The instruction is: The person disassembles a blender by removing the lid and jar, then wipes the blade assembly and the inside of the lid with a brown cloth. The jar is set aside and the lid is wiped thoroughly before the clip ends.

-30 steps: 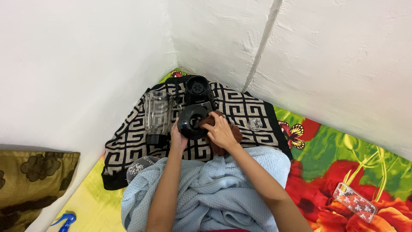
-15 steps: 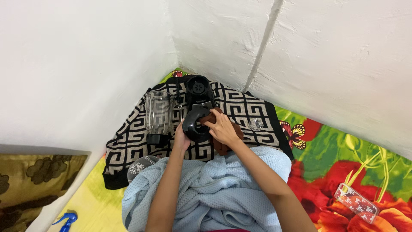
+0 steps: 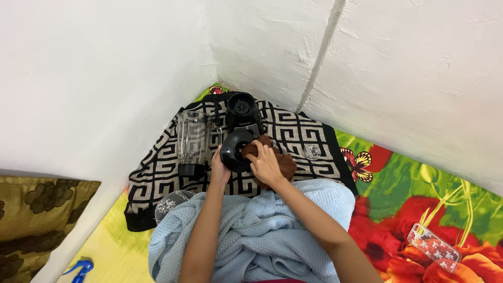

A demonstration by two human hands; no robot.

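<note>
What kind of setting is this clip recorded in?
Probably a room in a home, in a corner between white plaster walls. A flowered bedsheet, a patterned cushion and a black-and-cream mat with blender parts suggest a bed or floor mattress, not a kitchen.

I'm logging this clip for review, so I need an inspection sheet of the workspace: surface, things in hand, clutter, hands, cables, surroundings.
Surface: black-and-beige patterned cloth spread over a bright floral sheet.
Things in hand: round black plastic blender lid; brown wiping cloth pressed into it.
Clutter: clear plastic blender jug, upright; black blender base; small clear cap; clear patterned phone case; blue spray trigger.
Hands: left hand holds the lid's edge; right hand presses the brown cloth.
Cables: nothing seen.
Surroundings: white wall corner; olive floral pillow; light blue towel over the lap.
</note>
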